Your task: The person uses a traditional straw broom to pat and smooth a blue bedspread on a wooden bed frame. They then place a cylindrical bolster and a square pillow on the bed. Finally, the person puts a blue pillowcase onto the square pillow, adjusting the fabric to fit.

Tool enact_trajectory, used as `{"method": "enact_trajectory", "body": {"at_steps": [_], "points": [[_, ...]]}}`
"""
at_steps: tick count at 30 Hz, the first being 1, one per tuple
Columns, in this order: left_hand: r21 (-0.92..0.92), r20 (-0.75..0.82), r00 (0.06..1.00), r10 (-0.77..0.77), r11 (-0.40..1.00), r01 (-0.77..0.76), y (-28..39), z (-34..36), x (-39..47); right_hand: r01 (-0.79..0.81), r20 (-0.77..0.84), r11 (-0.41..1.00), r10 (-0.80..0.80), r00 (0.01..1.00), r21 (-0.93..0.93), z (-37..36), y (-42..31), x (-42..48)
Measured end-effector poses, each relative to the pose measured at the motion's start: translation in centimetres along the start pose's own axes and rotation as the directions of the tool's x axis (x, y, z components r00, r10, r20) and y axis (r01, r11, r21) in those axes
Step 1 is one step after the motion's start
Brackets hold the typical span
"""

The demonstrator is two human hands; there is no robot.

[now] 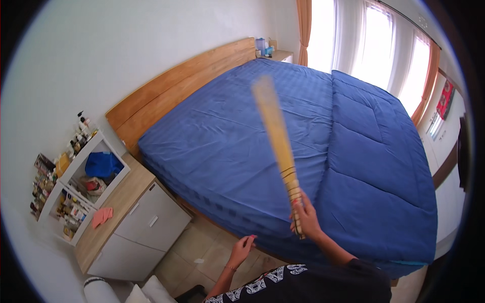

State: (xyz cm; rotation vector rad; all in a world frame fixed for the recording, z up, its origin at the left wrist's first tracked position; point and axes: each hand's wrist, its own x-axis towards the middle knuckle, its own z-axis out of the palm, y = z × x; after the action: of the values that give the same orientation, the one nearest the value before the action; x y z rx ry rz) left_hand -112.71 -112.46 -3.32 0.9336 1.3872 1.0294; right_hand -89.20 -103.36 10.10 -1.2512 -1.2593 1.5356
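My right hand (pixel 305 216) grips the bound handle of a straw bed broom (pixel 276 125). Dark bands wrap the handle, and the blurred bristle tips point away from me over the bed. Under the broom lies a mattress with a blue fitted sheet (pixel 212 140), which shows wrinkles. A folded blue comforter (pixel 373 166) covers the right part of the bed, to the right of my right hand. My left hand (pixel 241 250) hovers off the near edge of the bed above the floor. Its fingers are curled in, with nothing visible in them.
A wooden headboard (pixel 182 83) stands against the wall. At left, a cabinet (pixel 147 223) carries a white shelf unit (pixel 96 146) with bottles and a pink cloth (pixel 102 217). White cushions (pixel 157 289) sit at the bottom. A tiled floor (pixel 195 242) runs between cabinet and bed.
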Motion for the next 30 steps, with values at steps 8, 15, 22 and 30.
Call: {"method": "enact_trajectory", "body": {"at_steps": [8,15,22,30], "points": [[0.166,0.0,0.996,-0.087,0.982,0.086,2.5,2.7,5.5,-0.183,-0.191,0.909,0.269,0.944,0.375,0.8,6.1,8.5],[0.129,0.133,0.97,-0.204,0.974,0.187,3.9,0.8,5.5,-0.42,0.468,0.889,0.296,0.833,0.184,6.0,1.9,11.9],[0.234,0.394,0.819,-0.416,0.908,0.348,7.0,-4.9,8.1,-0.09,0.198,0.972,0.047,0.979,0.215,3.7,0.4,11.1],[0.069,0.031,0.995,0.098,0.993,-0.1,12.2,-12.6,12.5,-0.236,-0.058,0.876,0.285,0.957,0.421,8.6,4.0,12.4]]}}
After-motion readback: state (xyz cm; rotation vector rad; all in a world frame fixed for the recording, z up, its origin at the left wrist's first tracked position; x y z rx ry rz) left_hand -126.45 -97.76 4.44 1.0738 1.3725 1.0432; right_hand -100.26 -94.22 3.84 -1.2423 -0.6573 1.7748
